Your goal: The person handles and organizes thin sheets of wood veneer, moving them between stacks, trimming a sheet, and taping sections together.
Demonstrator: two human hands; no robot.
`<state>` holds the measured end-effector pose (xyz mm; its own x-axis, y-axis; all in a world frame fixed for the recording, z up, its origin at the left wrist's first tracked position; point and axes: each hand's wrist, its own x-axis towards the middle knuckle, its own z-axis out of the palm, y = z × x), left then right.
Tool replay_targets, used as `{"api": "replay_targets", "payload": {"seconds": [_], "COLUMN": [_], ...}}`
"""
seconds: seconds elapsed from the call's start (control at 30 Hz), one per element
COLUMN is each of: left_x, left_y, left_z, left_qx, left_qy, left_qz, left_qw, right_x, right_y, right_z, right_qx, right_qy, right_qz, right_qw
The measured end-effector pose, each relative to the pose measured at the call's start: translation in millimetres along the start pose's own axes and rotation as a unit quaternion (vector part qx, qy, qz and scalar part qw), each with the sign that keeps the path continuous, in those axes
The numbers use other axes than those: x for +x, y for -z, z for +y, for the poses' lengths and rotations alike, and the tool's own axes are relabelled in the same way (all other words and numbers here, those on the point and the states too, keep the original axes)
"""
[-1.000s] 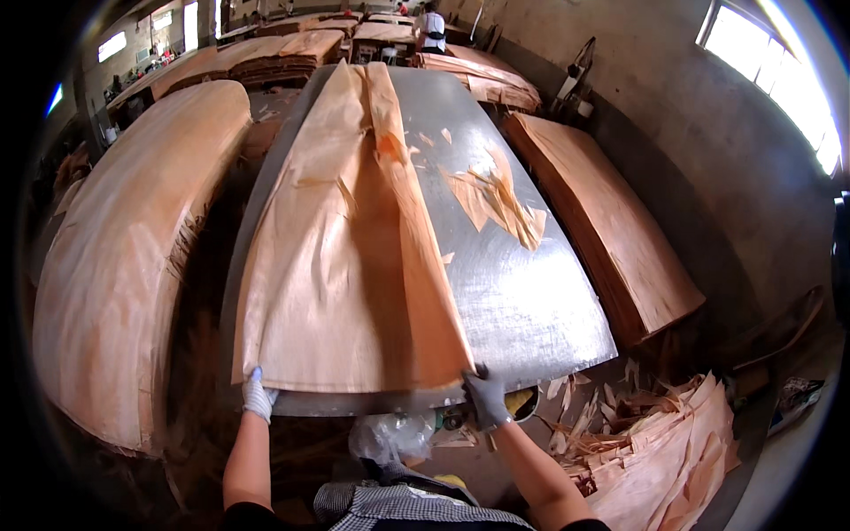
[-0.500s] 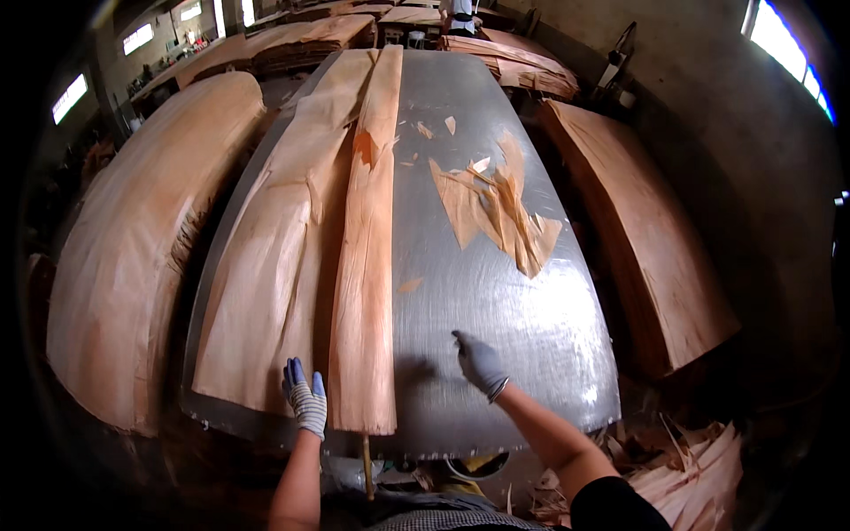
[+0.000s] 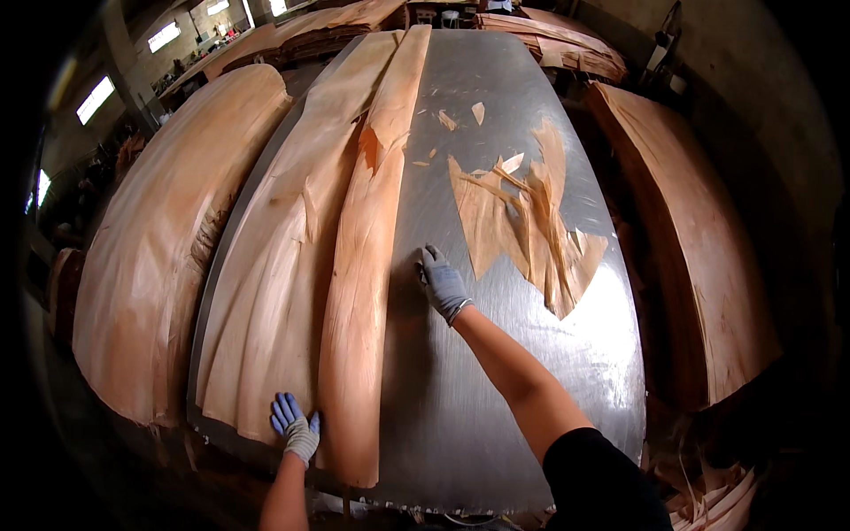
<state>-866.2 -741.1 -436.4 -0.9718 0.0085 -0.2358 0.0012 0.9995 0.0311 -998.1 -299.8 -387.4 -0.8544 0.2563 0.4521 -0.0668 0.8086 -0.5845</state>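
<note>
My left hand [image 3: 297, 430], in a striped glove with blue fingers, lies with fingers spread at the near end of a wide, wrinkled veneer sheet [image 3: 257, 354]. Beside it runs a narrow veneer strip [image 3: 354, 354], torn near its far part and lengthwise on the metal tabletop [image 3: 496, 416]. Reaching farther forward, my right hand [image 3: 444, 281], in a grey glove, is over the bare metal just right of the strip. Its fingers look extended and slightly bent, with nothing visible in them. A crumpled, torn veneer piece [image 3: 558, 248] lies to its right.
Stacked veneer flanks the table: a broad pile [image 3: 150, 274] on the left and another pile [image 3: 699, 239] on the right. More veneer stacks [image 3: 567, 44] stand beyond the far end. Scraps [image 3: 708, 496] lie at the lower right; small chips [image 3: 478, 112] dot the metal.
My right hand has reached farther forward and left, closer to the narrow strip. My left hand stays by the wide sheet's near edge, fingers spread wider. The whole view has shifted.
</note>
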Motion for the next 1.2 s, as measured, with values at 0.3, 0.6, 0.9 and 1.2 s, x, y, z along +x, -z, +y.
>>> {"api": "replay_targets", "payload": {"seconds": [0.3,0.6,0.9,1.2], "left_x": [4.1,-8.9,-6.3,-13.0], "left_y": [2.0,12.8,12.1,12.5], "left_z": [9.8,-1.0,0.9,-63.9], "left_qx": [0.015,-0.001,-0.069,-0.350], "left_qy": [-0.009,0.009,-0.029,-0.158], "left_qz": [-0.020,-0.016,0.018,0.058], "left_qw": [1.000,1.000,0.997,0.921], "right_x": [-46.9,-467.6,-565.1,-439.3], "right_y": [175.0,380.4,397.9,98.0], "right_z": [253.6,248.4,14.4,-291.0], "right_qx": [-0.361,-0.388,-0.437,-0.063], "right_qy": [-0.205,-0.571,-0.502,-0.210], "right_qz": [0.077,-0.010,0.102,-0.054], "right_qw": [0.907,0.724,0.740,0.974]}}
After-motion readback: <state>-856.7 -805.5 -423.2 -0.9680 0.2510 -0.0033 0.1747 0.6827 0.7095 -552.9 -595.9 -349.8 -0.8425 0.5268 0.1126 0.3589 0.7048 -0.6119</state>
